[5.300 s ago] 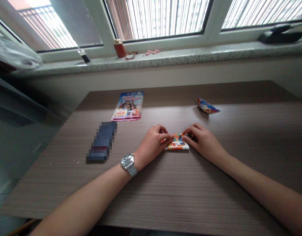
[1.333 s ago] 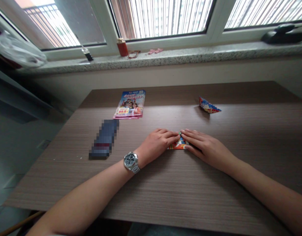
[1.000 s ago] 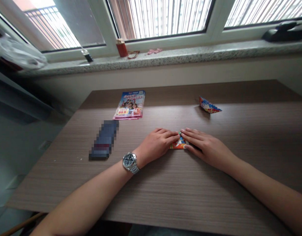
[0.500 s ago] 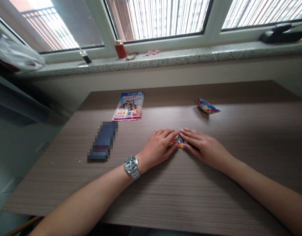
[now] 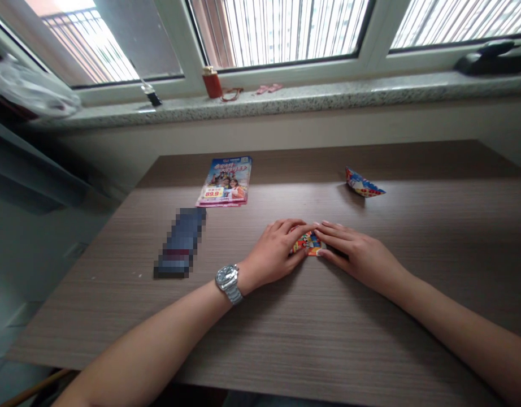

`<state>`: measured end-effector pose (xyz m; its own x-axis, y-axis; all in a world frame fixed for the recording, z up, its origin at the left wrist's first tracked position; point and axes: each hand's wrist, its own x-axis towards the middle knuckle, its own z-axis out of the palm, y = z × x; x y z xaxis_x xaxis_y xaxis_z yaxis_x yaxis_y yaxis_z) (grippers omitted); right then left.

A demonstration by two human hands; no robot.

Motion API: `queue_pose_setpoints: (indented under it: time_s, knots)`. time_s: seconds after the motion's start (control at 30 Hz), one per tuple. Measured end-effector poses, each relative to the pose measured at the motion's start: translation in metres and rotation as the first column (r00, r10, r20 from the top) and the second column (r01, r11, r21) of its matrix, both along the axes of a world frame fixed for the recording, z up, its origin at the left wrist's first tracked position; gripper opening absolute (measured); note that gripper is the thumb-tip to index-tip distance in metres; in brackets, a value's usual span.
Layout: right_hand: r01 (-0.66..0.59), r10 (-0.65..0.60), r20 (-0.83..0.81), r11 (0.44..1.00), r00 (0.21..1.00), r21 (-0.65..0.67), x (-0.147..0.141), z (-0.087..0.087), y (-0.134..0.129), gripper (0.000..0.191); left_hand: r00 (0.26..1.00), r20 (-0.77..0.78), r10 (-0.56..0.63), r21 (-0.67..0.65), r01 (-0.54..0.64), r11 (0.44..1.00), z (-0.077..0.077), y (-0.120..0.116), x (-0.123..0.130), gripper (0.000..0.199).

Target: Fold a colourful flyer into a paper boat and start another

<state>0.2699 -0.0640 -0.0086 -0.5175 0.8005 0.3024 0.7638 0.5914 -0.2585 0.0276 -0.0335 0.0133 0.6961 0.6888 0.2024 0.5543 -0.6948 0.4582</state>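
A small folded piece of colourful printed paper (image 5: 308,243) lies on the wooden table between my hands, partly hidden by the fingers. My left hand (image 5: 281,244), with a steel watch (image 5: 229,282) at the wrist, grips the paper's left side, thumb at the near edge and fingers over the far part. From the other side my right hand (image 5: 349,246) holds the paper's right end between thumb and fingers. The fingertips of both hands meet at its far edge. Beyond the right hand stands a folded paper boat (image 5: 364,183) in similar print.
A stack of flyers (image 5: 225,181) lies at the table's back left, with a dark pixelated flat object (image 5: 181,243) nearer me. On the granite windowsill (image 5: 328,100) are a red bottle-like item (image 5: 212,83), a small black-and-clear item (image 5: 151,96) and a black device (image 5: 489,59).
The view has shifted slightly. Both hands stay on the folded paper; the left index finger has moved a little and more of the print shows between the hands.
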Motion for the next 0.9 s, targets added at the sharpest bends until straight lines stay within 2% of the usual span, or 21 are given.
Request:
queue_pose_setpoints:
  time_s: [0.27,0.6,0.8,0.9]
  knots:
    - [0.001,-0.002,-0.036,1.000,0.999,-0.023,0.001,-0.001,0.001,0.043,0.991,-0.124,0.055,-0.030,-0.059,0.998,0.001,0.002,-0.020,0.060]
    - [0.008,-0.009,-0.039,1.000,0.999,-0.029,0.002,-0.001,0.001,0.042,0.977,-0.213,-0.005,-0.082,-0.012,0.997,0.005,0.011,-0.043,0.068]
    - [-0.004,0.004,-0.034,1.000,0.999,-0.009,0.001,-0.001,0.001,0.042,0.979,-0.195,-0.068,0.033,0.075,0.997,0.009,0.013,-0.043,0.056]
    - [-0.015,0.015,-0.029,1.000,0.999,0.012,0.001,-0.001,0.000,0.043,0.973,-0.186,-0.136,0.107,0.158,0.982,0.011,0.013,-0.040,0.048]
